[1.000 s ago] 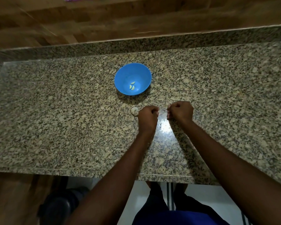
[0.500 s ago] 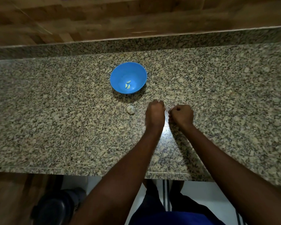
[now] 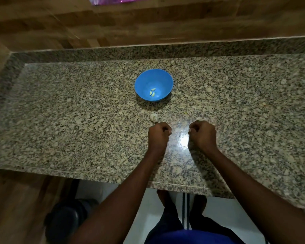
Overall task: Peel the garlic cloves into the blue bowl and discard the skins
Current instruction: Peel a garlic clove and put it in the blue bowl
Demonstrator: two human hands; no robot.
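Both hands sit low in the middle of the frame, knuckles up, fingers curled under. The left hand [image 3: 159, 134] is a closed fist just left of centre; whatever lies inside the curl is hidden, so I cannot tell whether it pinches a clove or nothing. The right hand [image 3: 203, 133] is curled the same way a little to the right, with something pale showing at its fingertips on the inner side, too small to name. The two fists are apart, with a bright glare spot on the stone between them.

Just above the left hand, nearly touching its knuckles, lies a small whitish lump of garlic [image 3: 153, 117] on the counter. Further up, near the centre of the frame, stands the blue bowl [image 3: 144, 80], upright, with three peeled cloves [image 3: 152, 92] lying close together on its bottom. A tiny yellowish scrap [image 3: 185, 113] rests on the stone to the right of the garlic, above the gap between the hands.

All this is on a speckled granite counter [image 3: 77, 120] that runs across the frame, with a raised granite strip along its far edge. Behind it, in the upper part, is a wood-patterned wall [image 3: 60, 23], and a bit of purple [image 3: 113, 0] shows at the very top edge. Below the counter's near edge are the person's dark trousers and feet on a pale floor, and a dark round object [image 3: 63, 221] at lower left.
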